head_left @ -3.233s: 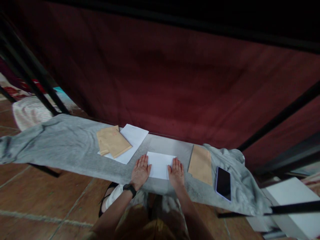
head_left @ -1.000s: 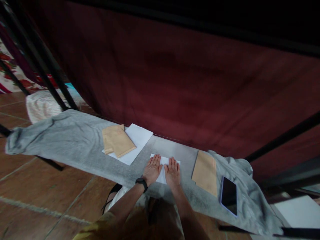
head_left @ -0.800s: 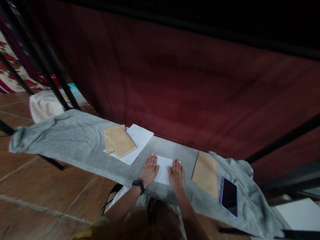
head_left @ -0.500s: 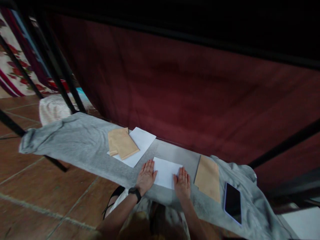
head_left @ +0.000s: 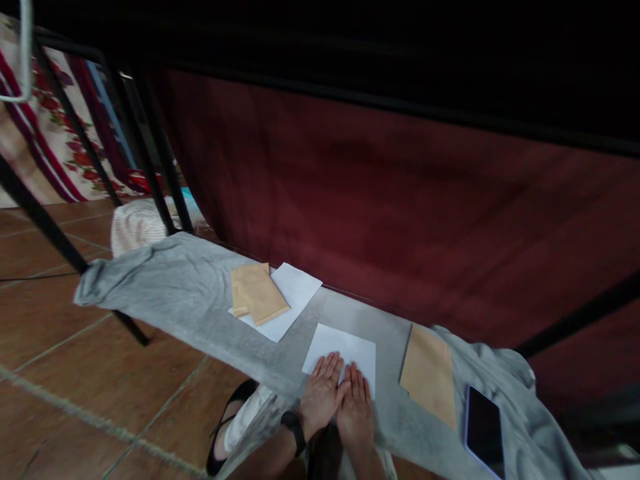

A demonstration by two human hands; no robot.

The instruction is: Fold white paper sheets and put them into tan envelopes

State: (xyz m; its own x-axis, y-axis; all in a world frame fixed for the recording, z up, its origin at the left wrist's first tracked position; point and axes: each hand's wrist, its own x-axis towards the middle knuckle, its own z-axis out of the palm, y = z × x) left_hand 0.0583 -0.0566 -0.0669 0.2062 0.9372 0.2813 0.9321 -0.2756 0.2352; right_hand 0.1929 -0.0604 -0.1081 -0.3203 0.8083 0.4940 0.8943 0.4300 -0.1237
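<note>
A white sheet of paper (head_left: 343,340) lies on the grey cloth in front of me. Both hands press flat on its near part, side by side, thumbs touching or nearly so. My left hand (head_left: 323,393), with a dark watch on the wrist, has its fingers stretched out on the paper. My right hand (head_left: 357,403) lies open beside it, fingers pointing away from me. The paper's near edge is partly hidden under the hands. Neither hand holds anything.
Left of the paper, brown envelopes (head_left: 260,297) rest on another white sheet (head_left: 296,293). To the right lie a brown envelope (head_left: 427,377) and a phone (head_left: 483,430). Grey cloth (head_left: 165,287) covers the narrow surface. A dark red curtain (head_left: 375,200) hangs behind; black metal bars (head_left: 150,160) stand left.
My hands have moved from the paper's left and right sides to its near middle, now together. The view has shifted slightly, and more of my foot shows.
</note>
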